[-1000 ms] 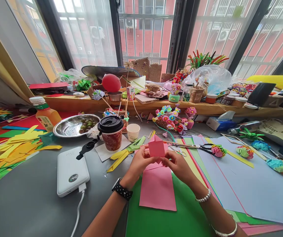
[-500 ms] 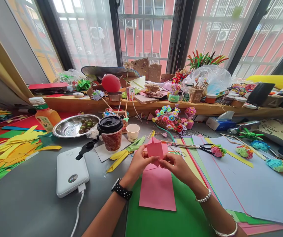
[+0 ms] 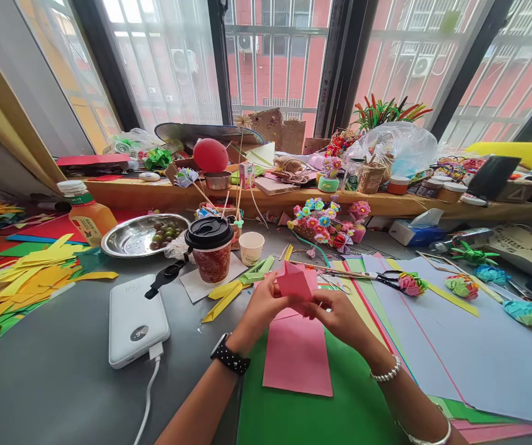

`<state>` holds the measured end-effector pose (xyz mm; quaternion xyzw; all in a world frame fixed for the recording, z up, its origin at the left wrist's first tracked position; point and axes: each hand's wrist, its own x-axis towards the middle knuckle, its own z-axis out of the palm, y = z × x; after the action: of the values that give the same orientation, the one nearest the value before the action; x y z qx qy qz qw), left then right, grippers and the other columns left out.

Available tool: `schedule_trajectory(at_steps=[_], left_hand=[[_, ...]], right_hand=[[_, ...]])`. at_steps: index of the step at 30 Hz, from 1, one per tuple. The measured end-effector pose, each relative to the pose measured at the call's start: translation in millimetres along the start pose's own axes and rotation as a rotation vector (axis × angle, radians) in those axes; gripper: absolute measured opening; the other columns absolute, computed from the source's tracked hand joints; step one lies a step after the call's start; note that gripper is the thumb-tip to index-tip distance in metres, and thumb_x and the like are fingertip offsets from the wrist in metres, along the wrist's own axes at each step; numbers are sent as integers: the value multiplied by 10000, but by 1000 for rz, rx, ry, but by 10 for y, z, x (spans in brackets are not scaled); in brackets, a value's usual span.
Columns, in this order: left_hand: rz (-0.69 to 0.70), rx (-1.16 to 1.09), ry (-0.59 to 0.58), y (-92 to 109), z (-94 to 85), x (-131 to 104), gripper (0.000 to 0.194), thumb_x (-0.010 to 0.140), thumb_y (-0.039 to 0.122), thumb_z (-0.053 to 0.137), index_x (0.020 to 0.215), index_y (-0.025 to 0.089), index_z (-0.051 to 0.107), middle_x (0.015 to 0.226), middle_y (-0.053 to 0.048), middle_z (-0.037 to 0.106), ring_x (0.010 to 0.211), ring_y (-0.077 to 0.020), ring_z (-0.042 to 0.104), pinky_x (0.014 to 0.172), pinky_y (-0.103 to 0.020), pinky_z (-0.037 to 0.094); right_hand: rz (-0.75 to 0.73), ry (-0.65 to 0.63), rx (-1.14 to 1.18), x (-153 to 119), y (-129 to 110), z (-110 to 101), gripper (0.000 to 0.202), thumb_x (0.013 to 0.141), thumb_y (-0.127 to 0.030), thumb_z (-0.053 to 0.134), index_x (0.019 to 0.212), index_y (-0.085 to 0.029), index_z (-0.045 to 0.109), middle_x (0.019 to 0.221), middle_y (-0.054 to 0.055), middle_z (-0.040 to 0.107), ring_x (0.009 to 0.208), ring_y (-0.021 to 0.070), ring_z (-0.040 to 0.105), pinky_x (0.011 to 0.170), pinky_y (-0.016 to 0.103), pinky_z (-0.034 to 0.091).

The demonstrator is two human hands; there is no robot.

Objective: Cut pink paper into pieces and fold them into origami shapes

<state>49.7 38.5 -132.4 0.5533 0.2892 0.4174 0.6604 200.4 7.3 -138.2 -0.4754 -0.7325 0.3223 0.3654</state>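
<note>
Above the grey table (image 3: 62, 389), left hand (image 3: 262, 309) and right hand (image 3: 339, 316) both pinch folded pink paper (image 3: 296, 282).

Folded pink paper (image 3: 296, 283) conceals part of your left hand (image 3: 262, 304); the view's lower edge cuts off both forearms (image 3: 201, 398).

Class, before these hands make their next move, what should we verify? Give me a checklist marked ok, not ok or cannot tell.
1. Left hand gripping the folded pink paper: ok.
2. Right hand pinching the same piece near its lower edge: ok.
3. Creases on the folded paper's far side: cannot tell, hidden from the camera.
4. Pink sheet lying on the green surface: ok.
5. White cable apart from the left forearm: ok.
6. Small paper cup covered: not ok, it has no lid.
</note>
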Motion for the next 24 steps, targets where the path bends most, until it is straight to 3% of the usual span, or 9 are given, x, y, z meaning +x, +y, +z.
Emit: schedule_trajectory(at_steps=[6, 12, 15, 19, 24], left_hand=[[-9, -3, 41, 28, 15, -16, 323, 621, 255, 652, 877, 118, 511, 720, -58, 646, 639, -195, 607, 621, -305, 468], [-47, -58, 295, 1, -111, 32, 426, 601, 325, 663, 956, 140, 517, 797, -50, 626, 721, -163, 586, 652, -251, 445], [-16, -82, 315, 24, -172, 41, 371, 651, 388, 600, 915, 131, 562, 837, -60, 616, 737, -160, 574, 662, -255, 442], [-14, -16, 312, 42, -212, 25, 292, 635, 333, 628, 827, 114, 608, 784, -48, 615, 685, -134, 554, 621, -219, 431], [-26, -12, 301, 1, -219, 13, 224, 618, 293, 647, 751, 118, 602, 720, -19, 609, 653, -122, 551, 631, -228, 436]], right_hand=[[14, 48, -63, 12, 11, 20, 328, 823, -340, 367, 576, -177, 510, 555, 2, 569, 534, 121, 529, 515, 218, 382], [28, 38, -191, 14, 39, -15, 362, 851, -332, 300, 540, -191, 420, 499, -21, 502, 482, 113, 469, 495, 218, 335], [27, -4, -209, 15, 41, -23, 354, 848, -320, 314, 535, -189, 416, 491, -23, 495, 480, 112, 464, 490, 215, 322], [18, -48, -182, 17, 42, -15, 334, 839, -310, 341, 542, -185, 430, 493, -24, 504, 483, 110, 468, 497, 214, 324], [67, 19, -4, 16, 43, -18, 285, 814, -347, 385, 602, -178, 471, 539, -20, 523, 505, 108, 495, 495, 210, 361]])
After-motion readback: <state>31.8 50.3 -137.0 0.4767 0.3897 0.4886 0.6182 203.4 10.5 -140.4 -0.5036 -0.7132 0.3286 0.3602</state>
